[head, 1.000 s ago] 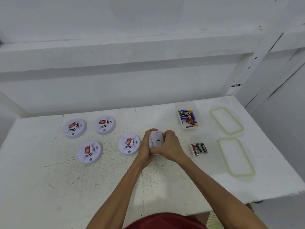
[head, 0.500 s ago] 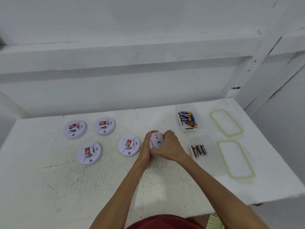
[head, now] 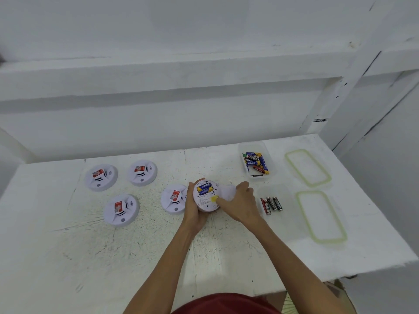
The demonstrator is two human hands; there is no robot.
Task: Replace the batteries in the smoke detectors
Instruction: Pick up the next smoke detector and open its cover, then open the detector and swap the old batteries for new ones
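Both forearms bare, in from the bottom edge, converging mid-frame. Left hand (head: 194, 211): fingers curled round the left rim of the smoke detector (head: 205, 196), cradling it open side up, tipped toward the camera. Right hand (head: 241, 203) just beside it, back of hand up, wrist roughly in line with the forearm. Its fingers curl over a blurred white cover (head: 227, 191), thumb stretched left onto the detector's edge; actual contact can't be confirmed.
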